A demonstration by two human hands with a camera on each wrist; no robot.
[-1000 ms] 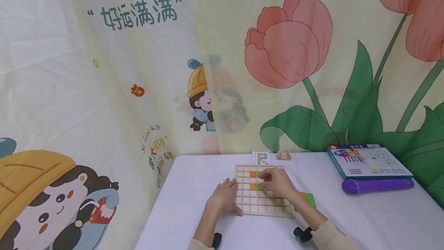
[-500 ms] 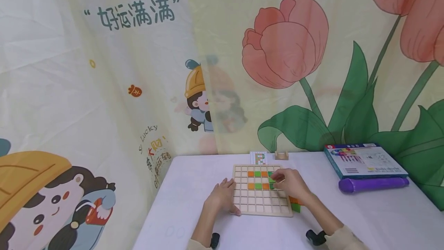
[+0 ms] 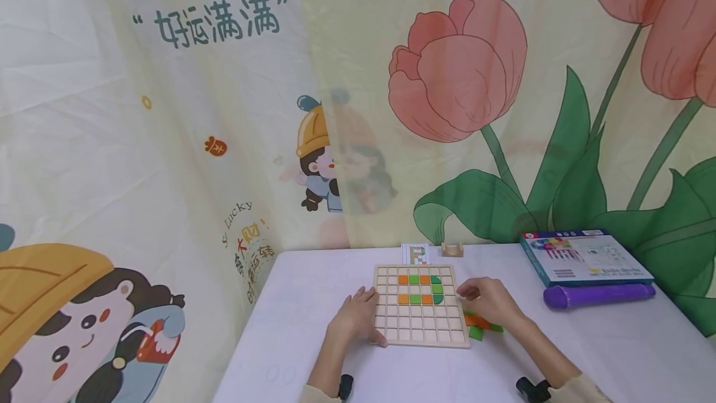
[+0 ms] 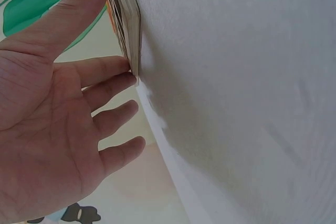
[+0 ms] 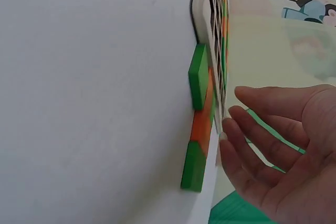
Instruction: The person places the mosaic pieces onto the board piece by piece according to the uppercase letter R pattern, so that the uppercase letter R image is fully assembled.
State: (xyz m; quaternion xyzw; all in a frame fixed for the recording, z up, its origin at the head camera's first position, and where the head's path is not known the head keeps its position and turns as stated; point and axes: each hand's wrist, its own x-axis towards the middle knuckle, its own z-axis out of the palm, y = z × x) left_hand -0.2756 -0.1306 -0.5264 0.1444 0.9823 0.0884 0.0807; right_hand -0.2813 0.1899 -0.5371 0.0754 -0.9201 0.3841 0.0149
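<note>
A wooden grid board (image 3: 419, 328) lies on the white table. Orange and green tiles (image 3: 414, 280) fill some of its upper cells, with rounded dark green pieces at the right end of both rows. My left hand (image 3: 355, 318) rests at the board's left edge; in the left wrist view its straight fingers (image 4: 118, 119) spread and two touch the rim. Off the board's right side hovers my right hand (image 3: 492, 303), fingers loosely bent, nothing visible between them. Below it are loose orange and green blocks (image 3: 477, 320), seen too beside the rim as a green block (image 5: 198, 77).
Behind the board stands a small pattern card (image 3: 416, 254), next to a little wooden holder (image 3: 452, 250). At the back right lie a flat printed box (image 3: 587, 259) and a purple cylinder (image 3: 598, 295). A printed cloth (image 3: 347, 48) hangs behind the table.
My right hand has moved right, from over the board to beyond its right edge, uncovering the tiles in the upper rows. My left hand has stayed at the left edge.
</note>
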